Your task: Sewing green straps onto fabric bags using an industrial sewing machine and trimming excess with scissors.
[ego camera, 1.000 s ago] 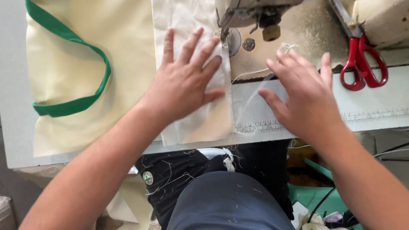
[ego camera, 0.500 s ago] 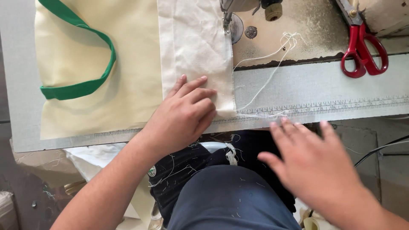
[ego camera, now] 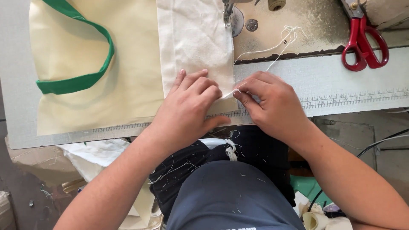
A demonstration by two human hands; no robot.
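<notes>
Two hands pinch a loose white thread at the near corner of a strip of white cloth on a sewing bench

Head view: the left hand (ego camera: 187,108) lies flat on the white cloth (ego camera: 196,42), fingers closed on its near right corner, close to the bench's (ego camera: 341,85) front edge. The right hand (ego camera: 272,102), touching it, nips the white thread (ego camera: 272,47) that trails up toward the sewing machine's foot (ego camera: 228,12). A cream bag with a green handle (ego camera: 76,81) lies at left; red scissors (ego camera: 362,42) sit at the far right corner. Seemingly thread trimming; next calls for holding the thread taut and cutting close to the cloth
</notes>
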